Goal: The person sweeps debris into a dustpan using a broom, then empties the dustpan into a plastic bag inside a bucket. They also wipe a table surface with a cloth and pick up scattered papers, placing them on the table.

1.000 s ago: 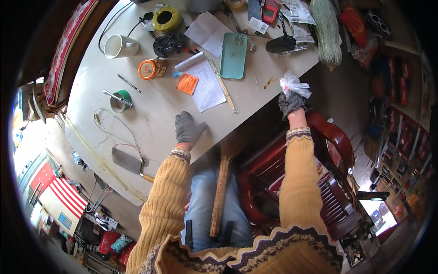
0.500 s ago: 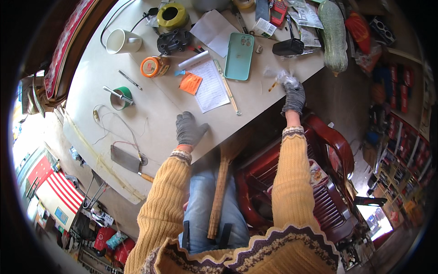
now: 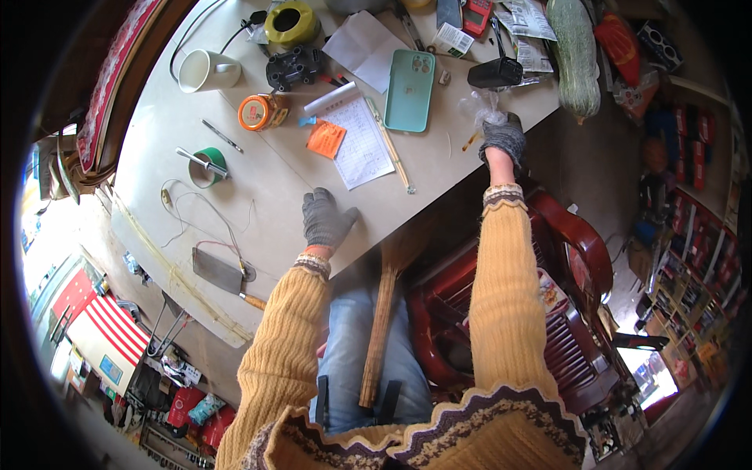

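My left hand (image 3: 327, 220), in a grey glove, lies flat on the pale table (image 3: 270, 176) near its front edge, fingers stretched and holding nothing. At the table's right edge my gloved right hand (image 3: 504, 145) is closed on a crumpled clear plastic bag (image 3: 480, 106), which spreads over the tabletop beyond the fingers. Just left of that hand is a small brown mark or scrap (image 3: 470, 142), too small to name. Between my hands lie a written paper pad (image 3: 362, 149), a thin stick-like tool (image 3: 389, 146) and an orange packet (image 3: 326, 139).
A teal phone case (image 3: 408, 90), an orange-lidded jar (image 3: 260, 113), a white mug (image 3: 205, 71) and a green tape roll (image 3: 207, 168) stand around. A cleaver-like blade (image 3: 217, 271) lies front left. At the back right rests a large green gourd (image 3: 576, 63); below, a red wooden chair (image 3: 576, 235).
My right hand has shifted slightly with the bag, its wrist now more bent and the bag spread further up the table. My left hand stays in place.
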Tool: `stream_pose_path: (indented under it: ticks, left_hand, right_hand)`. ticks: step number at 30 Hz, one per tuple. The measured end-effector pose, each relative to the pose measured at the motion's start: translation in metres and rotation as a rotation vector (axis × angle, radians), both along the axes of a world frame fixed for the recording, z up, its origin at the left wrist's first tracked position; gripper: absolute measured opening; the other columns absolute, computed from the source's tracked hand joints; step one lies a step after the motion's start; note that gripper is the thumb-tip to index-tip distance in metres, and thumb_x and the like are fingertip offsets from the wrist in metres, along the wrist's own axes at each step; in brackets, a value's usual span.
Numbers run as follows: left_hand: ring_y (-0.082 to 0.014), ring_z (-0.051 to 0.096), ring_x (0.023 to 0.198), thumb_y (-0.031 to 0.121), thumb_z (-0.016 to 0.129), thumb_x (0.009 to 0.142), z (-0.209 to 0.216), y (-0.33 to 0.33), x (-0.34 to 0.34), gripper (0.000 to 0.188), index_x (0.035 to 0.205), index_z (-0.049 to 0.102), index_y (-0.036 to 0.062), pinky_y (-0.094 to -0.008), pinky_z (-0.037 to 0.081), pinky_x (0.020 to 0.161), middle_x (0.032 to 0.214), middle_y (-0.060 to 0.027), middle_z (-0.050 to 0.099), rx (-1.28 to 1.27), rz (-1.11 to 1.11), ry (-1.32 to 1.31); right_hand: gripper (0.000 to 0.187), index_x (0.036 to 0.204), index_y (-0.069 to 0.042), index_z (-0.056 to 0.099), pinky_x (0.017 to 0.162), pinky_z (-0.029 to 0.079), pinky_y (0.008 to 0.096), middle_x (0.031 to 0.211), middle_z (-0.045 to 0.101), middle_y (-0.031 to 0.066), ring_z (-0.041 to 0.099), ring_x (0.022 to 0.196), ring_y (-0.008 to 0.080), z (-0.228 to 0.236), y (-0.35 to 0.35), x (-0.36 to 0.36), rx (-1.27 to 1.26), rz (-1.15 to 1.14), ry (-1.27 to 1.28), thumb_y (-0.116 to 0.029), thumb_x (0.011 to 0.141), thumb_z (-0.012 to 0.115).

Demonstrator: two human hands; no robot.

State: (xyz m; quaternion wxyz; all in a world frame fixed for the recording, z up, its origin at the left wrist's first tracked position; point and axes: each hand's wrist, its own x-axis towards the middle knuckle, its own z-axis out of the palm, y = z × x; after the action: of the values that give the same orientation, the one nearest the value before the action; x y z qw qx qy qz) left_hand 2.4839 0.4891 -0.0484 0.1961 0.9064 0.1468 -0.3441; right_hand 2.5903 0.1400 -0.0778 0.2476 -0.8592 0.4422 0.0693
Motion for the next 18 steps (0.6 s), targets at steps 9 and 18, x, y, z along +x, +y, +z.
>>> stream_pose_path:
  ticks: [9,18]
  left_hand:
    - [-0.0375,0.050,0.107,0.031,0.079,0.065,0.002,-0.003,-0.001,0.059,0.106,0.050,-0.0004,-0.0457,0.044,0.091,0.109,-0.0204,0.050,0.019,0.008,-0.028]
    - [-0.0374,0.050,0.105,0.030,0.079,0.065,0.005,-0.001,-0.003,0.057,0.105,0.050,0.0011,-0.0468,0.045,0.088,0.108,-0.0197,0.049,-0.003,0.028,-0.029]
  right_hand:
    - [0.022,0.087,-0.012,0.070,0.076,0.054,0.0414,0.086,0.068,0.0121,0.066,0.085,0.0314,-0.011,0.015,-0.011,-0.439,0.452,0.290,-0.032,0.087,0.060]
    - [0.030,0.106,-0.005,0.059,0.079,0.051,0.0467,0.098,0.064,0.0200,0.064,0.093,0.0381,0.008,0.016,-0.024,-0.124,0.246,0.043,-0.029,0.087,0.058]
